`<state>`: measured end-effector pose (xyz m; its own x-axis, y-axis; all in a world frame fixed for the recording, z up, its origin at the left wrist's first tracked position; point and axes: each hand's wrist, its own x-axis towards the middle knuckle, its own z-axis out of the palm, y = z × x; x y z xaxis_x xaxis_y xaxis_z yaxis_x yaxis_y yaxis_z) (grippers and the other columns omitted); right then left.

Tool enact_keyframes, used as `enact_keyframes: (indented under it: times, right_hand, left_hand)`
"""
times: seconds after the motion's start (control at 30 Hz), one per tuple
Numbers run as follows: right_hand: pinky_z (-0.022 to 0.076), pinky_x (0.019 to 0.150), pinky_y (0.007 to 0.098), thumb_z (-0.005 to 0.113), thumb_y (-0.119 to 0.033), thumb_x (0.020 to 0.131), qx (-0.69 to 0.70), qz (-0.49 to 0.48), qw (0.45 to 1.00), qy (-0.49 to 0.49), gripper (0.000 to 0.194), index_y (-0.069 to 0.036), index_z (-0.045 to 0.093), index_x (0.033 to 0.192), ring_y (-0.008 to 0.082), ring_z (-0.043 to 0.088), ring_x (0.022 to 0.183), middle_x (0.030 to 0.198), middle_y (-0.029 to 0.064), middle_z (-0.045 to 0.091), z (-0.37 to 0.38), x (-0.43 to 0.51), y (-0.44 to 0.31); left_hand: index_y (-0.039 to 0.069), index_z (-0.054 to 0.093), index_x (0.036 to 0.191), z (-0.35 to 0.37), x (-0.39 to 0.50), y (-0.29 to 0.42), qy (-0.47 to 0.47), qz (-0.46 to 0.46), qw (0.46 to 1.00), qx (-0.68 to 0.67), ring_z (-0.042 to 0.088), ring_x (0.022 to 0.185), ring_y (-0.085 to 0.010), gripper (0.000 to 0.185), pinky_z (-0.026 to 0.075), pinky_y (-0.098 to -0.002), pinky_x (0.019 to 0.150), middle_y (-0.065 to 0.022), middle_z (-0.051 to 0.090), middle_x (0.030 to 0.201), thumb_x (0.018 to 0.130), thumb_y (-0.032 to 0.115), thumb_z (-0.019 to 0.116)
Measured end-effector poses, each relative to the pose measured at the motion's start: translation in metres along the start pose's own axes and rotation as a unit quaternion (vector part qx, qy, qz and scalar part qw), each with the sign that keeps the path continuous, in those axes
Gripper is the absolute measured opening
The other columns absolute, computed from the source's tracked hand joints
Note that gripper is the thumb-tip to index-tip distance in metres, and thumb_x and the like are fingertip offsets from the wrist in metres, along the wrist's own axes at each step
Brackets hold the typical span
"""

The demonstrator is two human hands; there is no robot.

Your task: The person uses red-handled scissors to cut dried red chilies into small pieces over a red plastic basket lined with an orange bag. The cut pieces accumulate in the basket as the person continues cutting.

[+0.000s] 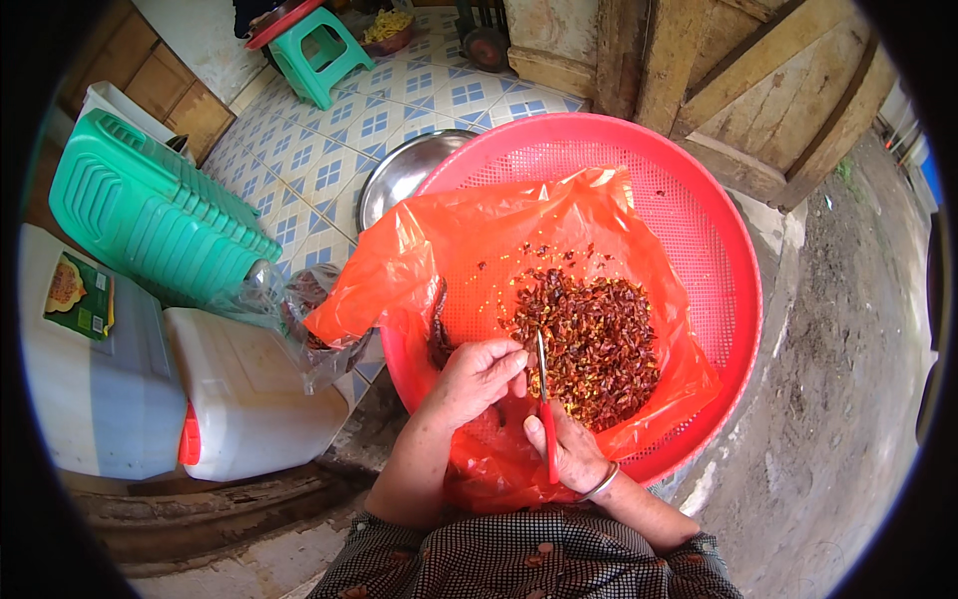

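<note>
Red-handled scissors (548, 434) are in my right hand (575, 453), their blades pointing away from me over a heap of cut dried red chilies (591, 344). Close beside the blades, my left hand (479, 378) pinches a small dried chili piece, mostly hidden by the fingertips. Yellow seeds are mixed into the heap and scattered around it. Beneath lies a red plastic bag (479, 232), spread inside a round pink plastic sieve basket (718, 247). Whole dark dried chilies (440, 329) rest at the bag's left side, partly covered by its fold.
A steel basin (404, 168) sits partly under the basket's far left rim. To the left are stacked green plastic stools (165, 210), a clear bag of chilies (314, 292) and white plastic jugs (251, 397). A wooden door (748, 90) stands at the far right.
</note>
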<state>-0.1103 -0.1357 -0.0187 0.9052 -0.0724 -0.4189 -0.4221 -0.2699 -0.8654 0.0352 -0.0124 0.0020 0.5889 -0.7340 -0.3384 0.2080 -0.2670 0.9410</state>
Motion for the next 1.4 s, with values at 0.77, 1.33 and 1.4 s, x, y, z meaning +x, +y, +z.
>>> enact_keyframes:
  times: [0.77, 1.33, 1.4]
  right_hand:
    - [0.0417, 0.052, 0.0435, 0.039, -0.048, 0.096, 0.092, -0.012, 0.994, 0.057, 0.048, -0.002, 0.044, 0.085, 0.0367, 0.056, 0.056, 0.057, 0.0199, 0.051, 0.011, 0.004, 0.009]
    - [0.0457, 0.070, 0.0446, 0.036, -0.063, 0.090, 0.039, -0.007, 0.999, 0.018, 0.065, 0.000, 0.046, 0.101, 0.0379, 0.061, 0.080, 0.077, 0.0225, 0.059, 0.005, 0.004, 0.004]
    - [0.0445, 0.075, 0.0469, 0.035, -0.065, 0.089, 0.021, 0.009, 1.000, 0.005, 0.068, 0.001, 0.045, 0.104, 0.0413, 0.059, 0.087, 0.084, 0.0260, 0.059, 0.005, 0.004, 0.003]
  left_hand:
    - [0.000, 0.062, 0.092, -0.003, -0.013, -0.009, 0.017, 0.008, 0.998, 0.053, 0.050, 0.060, -0.0058, 0.020, 0.042, -0.0222, 0.056, 0.0018, 0.057, 0.067, 0.094, 0.019, 0.054]
    - [0.000, 0.062, 0.092, 0.005, -0.007, -0.023, 0.066, 0.052, 0.996, 0.015, 0.050, 0.062, -0.0050, 0.020, 0.041, -0.0212, 0.056, 0.0025, 0.055, 0.066, 0.094, 0.018, 0.053]
    - [0.000, 0.061, 0.092, 0.008, -0.006, -0.025, 0.065, 0.048, 0.997, 0.011, 0.050, 0.062, -0.0049, 0.020, 0.041, -0.0210, 0.056, 0.0027, 0.054, 0.066, 0.094, 0.018, 0.053]
